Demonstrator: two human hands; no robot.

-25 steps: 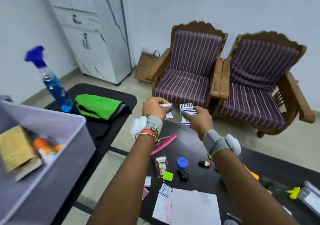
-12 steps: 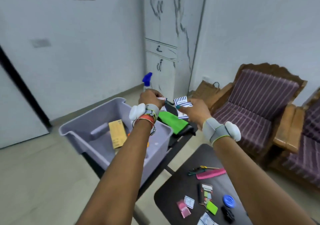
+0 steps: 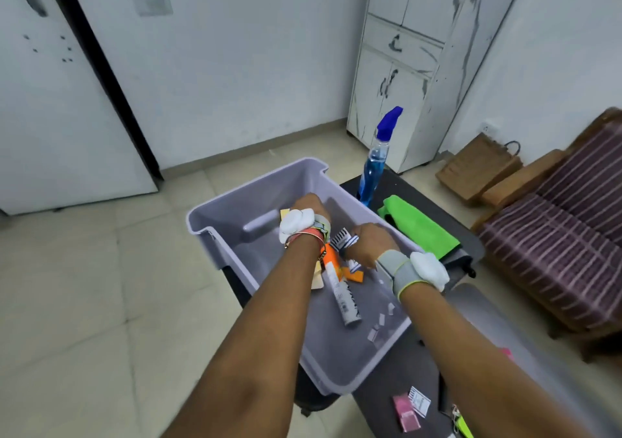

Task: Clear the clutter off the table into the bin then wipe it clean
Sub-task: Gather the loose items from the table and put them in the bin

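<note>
Pale floor tiles and a white wall surround a black desk (image 3: 409, 363) carrying a grey bin (image 3: 232, 218). Both hands reach inside it: the right hand (image 3: 368, 245) pinches a striped card (image 3: 340, 237); the left hand (image 3: 308, 203) is curled, its hold hidden. A tube (image 3: 343, 298) and paper scraps (image 3: 380, 319) lie on the bin floor.

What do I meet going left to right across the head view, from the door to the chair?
Door → bin → left hand → right hand → green cloth → paper bag → striped chair.
</note>
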